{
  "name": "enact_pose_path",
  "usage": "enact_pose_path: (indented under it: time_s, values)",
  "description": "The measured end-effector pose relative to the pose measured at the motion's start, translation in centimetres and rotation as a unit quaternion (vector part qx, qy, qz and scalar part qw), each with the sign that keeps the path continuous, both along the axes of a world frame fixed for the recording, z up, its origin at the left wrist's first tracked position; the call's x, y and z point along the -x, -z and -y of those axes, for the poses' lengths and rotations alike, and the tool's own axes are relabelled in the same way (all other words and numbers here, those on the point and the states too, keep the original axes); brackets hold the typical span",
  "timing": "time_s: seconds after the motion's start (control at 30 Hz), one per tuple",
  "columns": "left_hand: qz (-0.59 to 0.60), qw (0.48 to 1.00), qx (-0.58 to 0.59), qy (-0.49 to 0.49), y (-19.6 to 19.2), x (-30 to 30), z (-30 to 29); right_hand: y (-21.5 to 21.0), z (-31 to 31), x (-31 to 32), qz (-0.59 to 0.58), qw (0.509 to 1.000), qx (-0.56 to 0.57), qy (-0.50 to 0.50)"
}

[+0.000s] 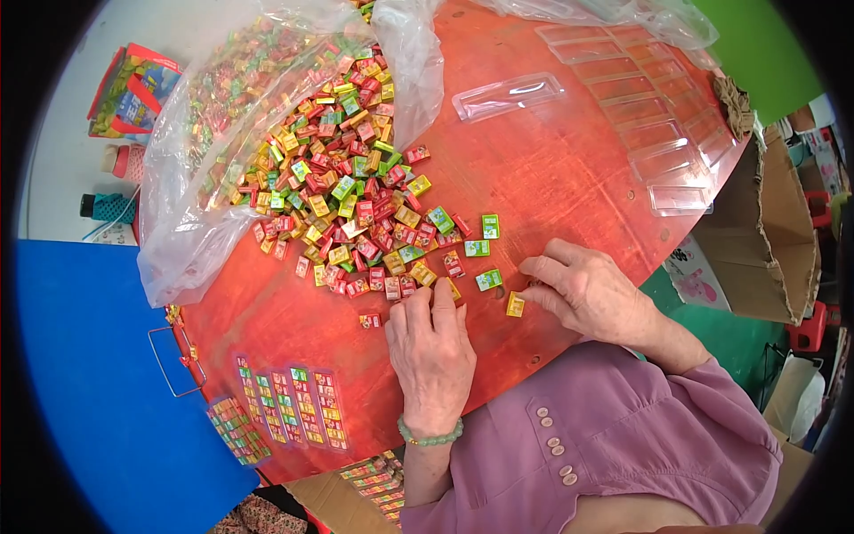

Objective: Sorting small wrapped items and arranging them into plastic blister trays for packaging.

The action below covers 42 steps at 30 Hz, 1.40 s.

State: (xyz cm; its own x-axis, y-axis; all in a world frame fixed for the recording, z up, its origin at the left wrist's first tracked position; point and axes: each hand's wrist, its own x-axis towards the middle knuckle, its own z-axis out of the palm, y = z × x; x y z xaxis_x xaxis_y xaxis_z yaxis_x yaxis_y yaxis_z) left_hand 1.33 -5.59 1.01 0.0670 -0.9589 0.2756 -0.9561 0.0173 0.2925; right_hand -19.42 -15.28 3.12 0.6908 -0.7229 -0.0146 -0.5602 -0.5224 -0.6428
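- purple sleeve [623,436] closest, then a red round table [551,178] with a candy pile [356,196]
- left hand [431,343] lies flat, fingers loosely together, holding nothing
- right hand [587,289] curled, fingertips by a yellow candy [515,304], grip unclear

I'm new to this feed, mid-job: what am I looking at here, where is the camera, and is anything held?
One fisheye camera on a person's head looks down, so edges bend. No machine: two bare hands. The left hand lies flat by a pile of small coloured packets spilling from a clear plastic bag on a red table. The right hand fingers something near a yellow packet; what, I cannot tell. Empty clear trays lie beyond; filled trays lie near the left edge.
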Motion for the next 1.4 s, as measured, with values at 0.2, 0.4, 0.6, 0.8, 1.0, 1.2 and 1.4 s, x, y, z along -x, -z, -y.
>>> enact_pose_path:
  time_s: [0.2, 0.4, 0.6, 0.8, 1.0, 1.2, 1.4]
  values:
    - [-0.039, 0.999, -0.024, 0.004, -0.2, 0.0, -1.1, -0.3, -0.3, 0.7, 0.022, 0.999, -0.040, -0.008]
    - [-0.076, 0.996, -0.051, 0.021, -0.7, 1.0, -2.3, -0.4, -0.3, 1.0, 0.020, 0.996, -0.046, -0.067]
    - [-0.167, 0.984, -0.068, 0.019, -0.9, 1.4, -2.7, 0.4, -1.3, 0.3, 0.027, 0.998, 0.026, -0.059]
    - [-0.151, 0.988, -0.024, -0.001, 0.0, 1.5, -2.7, 1.0, -2.0, -0.8, 0.023, 0.996, 0.068, -0.044]
    - [-0.148, 0.988, -0.026, 0.020, -0.2, 1.6, -2.7, 1.9, -2.3, -1.0, 0.043, 0.995, 0.051, -0.068]
    - [-0.171, 0.982, -0.033, 0.075, -0.1, 1.1, -3.6, 1.2, -1.7, -1.3, 0.040, 0.989, 0.006, -0.144]
    - [-0.256, 0.964, -0.062, 0.024, -0.1, 1.1, -4.1, 0.7, -1.7, -2.0, 0.020, 0.987, -0.023, -0.158]
